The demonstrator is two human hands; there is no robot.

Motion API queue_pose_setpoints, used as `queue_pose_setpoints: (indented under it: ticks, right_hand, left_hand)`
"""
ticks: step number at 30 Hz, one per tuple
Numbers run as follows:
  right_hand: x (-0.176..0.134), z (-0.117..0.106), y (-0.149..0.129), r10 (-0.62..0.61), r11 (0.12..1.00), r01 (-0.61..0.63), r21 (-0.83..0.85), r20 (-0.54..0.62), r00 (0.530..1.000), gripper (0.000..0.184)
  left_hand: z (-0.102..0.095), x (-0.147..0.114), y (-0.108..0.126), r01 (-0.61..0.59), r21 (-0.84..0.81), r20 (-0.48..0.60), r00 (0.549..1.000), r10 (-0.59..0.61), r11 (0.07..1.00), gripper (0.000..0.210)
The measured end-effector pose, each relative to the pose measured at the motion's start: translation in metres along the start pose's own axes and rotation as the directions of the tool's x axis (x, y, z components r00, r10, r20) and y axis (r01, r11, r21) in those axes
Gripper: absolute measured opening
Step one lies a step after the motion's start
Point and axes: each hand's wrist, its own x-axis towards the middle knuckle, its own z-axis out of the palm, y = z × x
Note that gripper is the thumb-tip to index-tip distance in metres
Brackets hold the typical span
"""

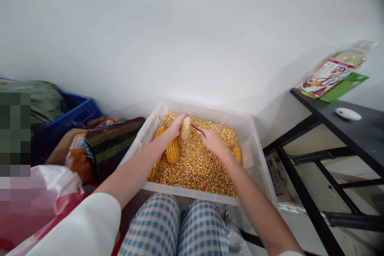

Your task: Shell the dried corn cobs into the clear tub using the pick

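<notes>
No text can be read with certainty here. The bottle (pixel 332 71) on the dark counter (pixel 370 128) carries a label with some printing, but its characters are too small and blurred; the small mark on the green box (pixel 345 88) beside it is also not readable.

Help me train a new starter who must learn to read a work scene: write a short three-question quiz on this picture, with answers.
1. Multiple choice. What does the left hand hold?
A) a spoon
B) a partly stripped corn cob
C) a cup

2. True or false? The right hand holds a slim dark tool.

3. Fill the gap. Loose corn kernels lie in a translucent plastic ____.

Key: 1. B; 2. true; 3. bin.
</notes>
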Motion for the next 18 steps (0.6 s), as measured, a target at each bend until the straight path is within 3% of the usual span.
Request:
queue_pose_setpoints:
  ticks: [3,7,10,14,16,18]
  right_hand:
    - [0.002,0.007,0.006,0.003,1.000,-0.003,-0.008,0.092,0.996,0.034]
    - [0.004,0.011,0.010,-0.020,0.999,0.030,-0.042,0.234,0.972,0.033]
    - [0.005,0.008,0.011,-0.018,0.995,0.044,-0.084,0.291,0.957,0.033]
    - [0.005,-0.001,0.012,0.015,0.988,0.037,-0.152,0.329,0.944,0.034]
    - [0.004,-0.006,0.013,0.027,0.984,0.033,-0.176,0.330,0.943,0.035]
    - [0.003,-0.009,0.012,0.025,0.984,0.032,-0.176,0.310,0.950,0.036]
  left_hand:
    - [-0.010,0.007,-0.024,-0.207,0.285,0.064,0.978,0.197,0.936,0.019]
    - [-0.017,0.016,-0.040,-0.300,0.556,0.169,0.954,0.248,0.776,0.022]
    - [-0.017,0.021,-0.037,-0.320,0.661,0.232,0.947,0.221,0.679,0.023]
    - [-0.018,0.023,-0.028,-0.307,0.804,0.343,0.939,0.025,0.509,0.031]
    - [-0.018,0.022,-0.028,-0.295,0.857,0.318,0.948,0.016,0.423,0.038]
    - [-0.018,0.023,-0.032,-0.254,0.889,0.239,0.967,0.087,0.381,0.045]
